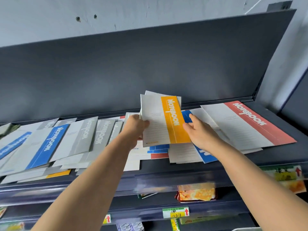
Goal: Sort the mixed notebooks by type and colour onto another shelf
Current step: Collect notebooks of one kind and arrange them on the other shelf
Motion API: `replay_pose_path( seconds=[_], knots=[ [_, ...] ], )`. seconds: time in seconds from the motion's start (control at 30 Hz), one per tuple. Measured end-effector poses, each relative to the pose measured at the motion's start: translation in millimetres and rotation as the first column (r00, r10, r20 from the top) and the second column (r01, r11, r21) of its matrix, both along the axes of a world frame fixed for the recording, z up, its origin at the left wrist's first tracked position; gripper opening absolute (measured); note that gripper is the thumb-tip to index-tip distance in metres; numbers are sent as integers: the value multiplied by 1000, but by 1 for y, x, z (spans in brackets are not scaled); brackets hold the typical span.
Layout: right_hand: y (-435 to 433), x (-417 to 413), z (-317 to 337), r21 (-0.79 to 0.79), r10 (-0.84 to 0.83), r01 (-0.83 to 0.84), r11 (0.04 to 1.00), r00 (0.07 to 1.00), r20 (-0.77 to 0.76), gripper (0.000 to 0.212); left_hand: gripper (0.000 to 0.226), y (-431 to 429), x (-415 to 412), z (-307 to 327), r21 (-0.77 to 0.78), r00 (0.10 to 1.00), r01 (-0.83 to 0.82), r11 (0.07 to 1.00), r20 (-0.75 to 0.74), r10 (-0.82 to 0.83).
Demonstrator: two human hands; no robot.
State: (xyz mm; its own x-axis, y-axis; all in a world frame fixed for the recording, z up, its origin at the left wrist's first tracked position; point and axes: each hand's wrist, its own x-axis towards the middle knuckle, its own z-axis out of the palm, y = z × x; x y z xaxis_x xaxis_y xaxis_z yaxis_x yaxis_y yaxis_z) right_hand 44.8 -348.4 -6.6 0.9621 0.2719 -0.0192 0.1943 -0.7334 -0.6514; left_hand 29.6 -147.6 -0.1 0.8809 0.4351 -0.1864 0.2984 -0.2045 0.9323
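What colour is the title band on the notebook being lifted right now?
Orange-yellow with white lettering, on the lifted notebook; clearest in the head view.

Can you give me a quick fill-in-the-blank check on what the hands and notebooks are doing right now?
1. The notebook lifted off the shelf by the left hand has a ____ band.
2. The right hand touches that yellow-band notebook at its ____ edge.
3. The large notebook lying at the shelf's right end has a ____ band.
4. The word printed on each coloured band is ____.

Missing words: yellow; right; red; Notebook
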Motion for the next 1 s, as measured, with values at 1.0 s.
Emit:
replay_pose_path(
  seconds=[1.0],
  knots=[
    [88, 12, 7, 83, -396, 387, 918, 906, 151, 31, 13, 118, -23, 5, 401, 989, -147, 904, 51, 139]
  ],
)
